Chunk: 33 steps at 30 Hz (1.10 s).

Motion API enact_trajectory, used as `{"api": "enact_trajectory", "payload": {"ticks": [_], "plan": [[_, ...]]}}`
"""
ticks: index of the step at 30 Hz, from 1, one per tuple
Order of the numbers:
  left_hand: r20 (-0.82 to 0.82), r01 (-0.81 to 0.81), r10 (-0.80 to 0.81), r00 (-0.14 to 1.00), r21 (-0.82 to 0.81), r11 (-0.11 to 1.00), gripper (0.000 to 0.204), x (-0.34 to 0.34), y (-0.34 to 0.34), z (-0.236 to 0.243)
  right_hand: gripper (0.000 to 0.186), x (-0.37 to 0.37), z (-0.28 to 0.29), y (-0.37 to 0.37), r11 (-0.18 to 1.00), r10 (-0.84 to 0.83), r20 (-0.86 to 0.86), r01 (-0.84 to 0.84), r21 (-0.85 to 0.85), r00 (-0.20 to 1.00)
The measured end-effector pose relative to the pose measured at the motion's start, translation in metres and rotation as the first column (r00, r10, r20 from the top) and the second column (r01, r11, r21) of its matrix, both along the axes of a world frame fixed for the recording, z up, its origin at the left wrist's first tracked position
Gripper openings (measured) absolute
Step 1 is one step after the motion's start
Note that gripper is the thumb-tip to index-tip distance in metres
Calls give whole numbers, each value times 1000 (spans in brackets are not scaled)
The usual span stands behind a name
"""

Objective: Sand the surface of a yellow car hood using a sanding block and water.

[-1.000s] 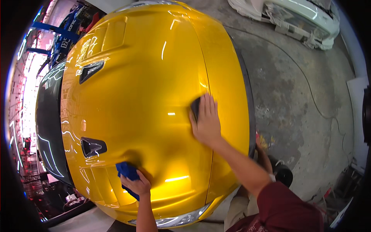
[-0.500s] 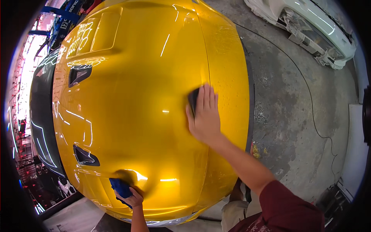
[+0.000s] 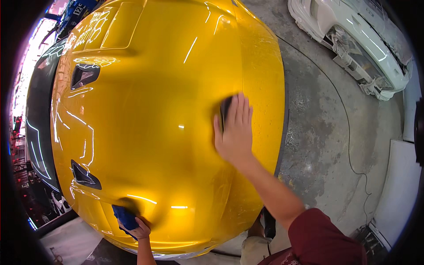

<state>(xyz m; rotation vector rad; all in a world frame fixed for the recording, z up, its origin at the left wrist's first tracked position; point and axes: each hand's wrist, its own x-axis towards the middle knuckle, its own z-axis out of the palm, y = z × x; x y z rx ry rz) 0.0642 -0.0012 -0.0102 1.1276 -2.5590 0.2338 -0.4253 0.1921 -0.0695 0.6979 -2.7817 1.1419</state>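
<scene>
Head view: on the yellow hood [image 3: 154,101], I log left hand [image 3: 141,229] clasping blue cloth [image 3: 123,217], nearer the hood's side edge than before; right hand [image 3: 236,136] gripping black block [image 3: 225,107], toward hood's front.

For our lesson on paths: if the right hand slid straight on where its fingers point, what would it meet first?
The way looks free: the right hand and its dark pad would pass over yellow bodywork toward the far edge, though depth there is unclear.
</scene>
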Motion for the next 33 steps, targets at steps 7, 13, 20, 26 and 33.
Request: {"api": "enact_trajectory", "payload": {"ticks": [7, 13, 20, 26, 33], "plan": [[29, 169, -167, 986, -98, 981, 64, -9, -4, 0, 72, 28, 5, 13, 999, -3, -14, 4, 49, 1000], [-14, 78, -81, 997, -123, 989, 60, -28, 6, 1, 77, 122, -3, 26, 998, -6, 5, 5, 62, 1000], [8, 191, -193, 981, -174, 966, 48, -63, 11, 17, 74, 182, 2, 39, 996, -72, -17, 73, 58, 997], [53, 161, -154, 987, -211, 964, 51, -58, 7, 14, 76, 260, 0, 41, 995, -94, 29, 93, 46, 995], [46, 164, -158, 986, -223, 961, 54, -60, 9, 15, 79, 294, 4, 54, 993, -115, 38, 114, 19, 993]]}}
